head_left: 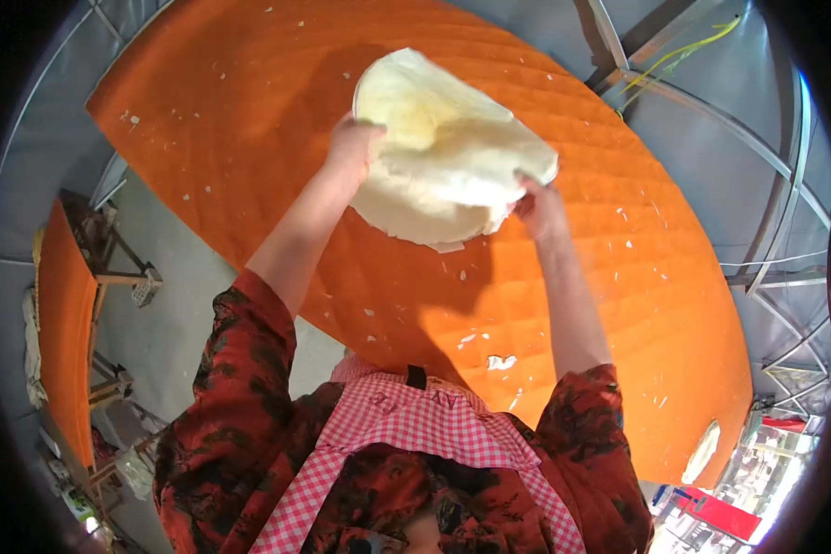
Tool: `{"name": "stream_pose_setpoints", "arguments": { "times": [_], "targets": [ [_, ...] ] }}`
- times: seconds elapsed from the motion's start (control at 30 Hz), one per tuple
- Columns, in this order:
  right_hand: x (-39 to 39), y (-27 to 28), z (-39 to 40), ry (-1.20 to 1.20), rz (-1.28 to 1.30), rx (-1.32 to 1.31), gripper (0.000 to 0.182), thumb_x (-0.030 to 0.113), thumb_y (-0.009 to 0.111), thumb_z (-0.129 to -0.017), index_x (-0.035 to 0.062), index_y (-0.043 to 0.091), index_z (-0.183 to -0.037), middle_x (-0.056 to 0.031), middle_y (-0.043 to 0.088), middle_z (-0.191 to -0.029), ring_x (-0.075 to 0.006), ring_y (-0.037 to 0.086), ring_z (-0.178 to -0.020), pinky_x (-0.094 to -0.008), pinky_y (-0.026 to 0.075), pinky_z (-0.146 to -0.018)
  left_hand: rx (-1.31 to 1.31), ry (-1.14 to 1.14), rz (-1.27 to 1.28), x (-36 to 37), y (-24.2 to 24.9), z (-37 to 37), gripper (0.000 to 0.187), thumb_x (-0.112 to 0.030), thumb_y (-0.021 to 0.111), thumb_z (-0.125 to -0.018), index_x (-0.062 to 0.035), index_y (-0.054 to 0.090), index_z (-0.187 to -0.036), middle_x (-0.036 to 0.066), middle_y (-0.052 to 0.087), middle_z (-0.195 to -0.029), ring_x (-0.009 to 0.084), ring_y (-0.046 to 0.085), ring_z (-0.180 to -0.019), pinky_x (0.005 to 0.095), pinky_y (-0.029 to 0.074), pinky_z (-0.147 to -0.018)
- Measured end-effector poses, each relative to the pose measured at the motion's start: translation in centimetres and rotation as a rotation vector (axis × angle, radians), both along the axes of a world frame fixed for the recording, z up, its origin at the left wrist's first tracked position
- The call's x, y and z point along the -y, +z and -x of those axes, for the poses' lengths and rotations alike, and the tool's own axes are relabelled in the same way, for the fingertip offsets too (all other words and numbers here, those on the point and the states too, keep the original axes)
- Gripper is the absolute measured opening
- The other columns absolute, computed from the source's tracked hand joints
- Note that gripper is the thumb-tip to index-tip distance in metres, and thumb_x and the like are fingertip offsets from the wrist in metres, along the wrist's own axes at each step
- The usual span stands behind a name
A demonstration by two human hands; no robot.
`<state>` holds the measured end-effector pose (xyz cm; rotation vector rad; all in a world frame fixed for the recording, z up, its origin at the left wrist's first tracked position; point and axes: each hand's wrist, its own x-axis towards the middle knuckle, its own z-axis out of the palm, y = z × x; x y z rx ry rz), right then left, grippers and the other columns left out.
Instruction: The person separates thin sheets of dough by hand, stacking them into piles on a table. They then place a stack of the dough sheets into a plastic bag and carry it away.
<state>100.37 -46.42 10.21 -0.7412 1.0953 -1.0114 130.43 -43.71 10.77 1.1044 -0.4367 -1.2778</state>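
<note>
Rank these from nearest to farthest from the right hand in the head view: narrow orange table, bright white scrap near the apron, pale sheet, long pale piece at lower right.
1. Pale sheet: gripped in the right hand.
2. White scrap: lower middle, on the orange surface.
3. Long pale piece: lower right.
4. Narrow orange table: far left.

Arms (574,300) outstretched, left hand (353,152) and right hand (543,209) curled
</note>
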Motion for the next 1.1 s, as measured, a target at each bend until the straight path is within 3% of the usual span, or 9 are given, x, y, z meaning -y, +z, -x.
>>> {"name": "stream_pose_setpoints", "arguments": {
  "times": [0.07,0.17,0.3,0.43,0.6,0.73,0.83,1.03,1.1],
  "targets": [
    [0.4,-8.9,0.2,0.064,-0.174,-0.101,0.033,0.008,0.063,-0.083,0.0027,0.057,-0.116,-0.0059,0.063,-0.089,-0.0151,0.058,-0.065,-0.0297,0.050,-0.051,0.078,-0.042,-0.057,0.5,-7.0,-2.8,0.038,0.002,0.062,-0.076,0.0023,0.057,-0.114,0.017,0.063,-0.106,0.0304,0.063,-0.093,0.0452,0.052,-0.083],
    [-1.9,-13.0,-3.1,-0.063,-0.253,-0.324,0.036,0.005,0.068,-0.077,-0.0036,0.057,-0.109,-0.0133,0.063,-0.080,-0.0209,0.061,-0.056,-0.0327,0.053,-0.044,0.712,-0.069,-0.198,1.0,-18.4,-5.7,0.032,-0.005,0.062,-0.076,0.0019,0.060,-0.107,0.018,0.065,-0.099,0.0293,0.065,-0.088,0.0409,0.052,-0.079],
    [-1.9,-10.8,-3.9,-0.033,-0.212,-0.503,0.038,0.005,0.069,-0.076,-0.0048,0.055,-0.111,-0.0168,0.066,-0.087,-0.0277,0.067,-0.061,-0.0346,0.059,-0.047,0.857,-0.036,-0.273,-2.5,-15.9,-4.3,0.032,-0.009,0.063,-0.077,0.0034,0.060,-0.106,0.019,0.066,-0.096,0.0280,0.065,-0.087,0.0382,0.051,-0.074],
    [-2.2,-9.0,-3.5,0.003,-0.205,-0.691,0.034,0.011,0.072,-0.075,-0.0020,0.060,-0.104,-0.0151,0.068,-0.081,-0.0234,0.067,-0.059,-0.0329,0.057,-0.046,0.779,-0.155,-0.313,-3.3,-16.3,-3.7,0.035,-0.017,0.066,-0.075,0.0031,0.060,-0.104,0.022,0.063,-0.100,0.0354,0.063,-0.093,0.0438,0.049,-0.083],
    [-1.7,-10.4,-2.3,0.078,-0.021,-1.172,0.035,0.022,0.077,-0.072,-0.0013,0.064,-0.095,-0.0121,0.068,-0.068,-0.0168,0.065,-0.053,-0.0306,0.051,-0.043,1.079,-0.039,-0.265,-3.5,-12.1,-3.8,0.038,-0.018,0.064,-0.083,0.0030,0.052,-0.111,0.020,0.050,-0.110,0.0377,0.055,-0.100,0.0462,0.046,-0.085],
    [-1.4,-11.0,-2.3,-0.128,-0.040,-1.415,0.039,0.029,0.077,-0.068,-0.0007,0.065,-0.090,-0.0133,0.068,-0.079,-0.0253,0.067,-0.073,-0.0369,0.053,-0.067,1.143,-0.123,-0.255,-3.2,-12.6,-4.8,0.035,-0.019,0.063,-0.087,0.0027,0.047,-0.110,0.019,0.047,-0.109,0.0372,0.051,-0.099,0.0460,0.044,-0.084],
    [-0.3,-11.5,-1.6,-0.168,-0.066,-1.311,0.040,0.030,0.078,-0.066,-0.0008,0.062,-0.086,-0.0146,0.068,-0.084,-0.0287,0.066,-0.084,-0.0380,0.051,-0.077,1.175,-0.112,-0.246,-3.3,-12.9,-4.6,0.033,-0.017,0.062,-0.085,0.0029,0.047,-0.106,0.020,0.046,-0.110,0.0376,0.051,-0.098,0.0449,0.044,-0.082],
    [2.3,-12.8,-0.6,-0.223,-0.086,-1.192,0.041,0.024,0.079,-0.066,-0.0046,0.062,-0.090,-0.0159,0.068,-0.083,-0.0250,0.066,-0.074,-0.0371,0.052,-0.063,1.208,-0.048,-0.253,-2.9,-13.5,-4.1,0.031,-0.013,0.059,-0.082,0.0026,0.047,-0.106,0.020,0.046,-0.109,0.0377,0.049,-0.101,0.0449,0.044,-0.083],
    [3.8,-16.6,1.0,-0.252,-0.146,-0.806,0.039,0.020,0.078,-0.068,-0.0066,0.062,-0.092,-0.0143,0.068,-0.082,-0.0226,0.066,-0.071,-0.0362,0.052,-0.061,1.217,-0.066,-0.254,-3.0,-13.1,-4.2,0.033,-0.015,0.060,-0.082,0.0025,0.047,-0.106,0.020,0.046,-0.110,0.0378,0.049,-0.101,0.0455,0.044,-0.084]
  ]
}}
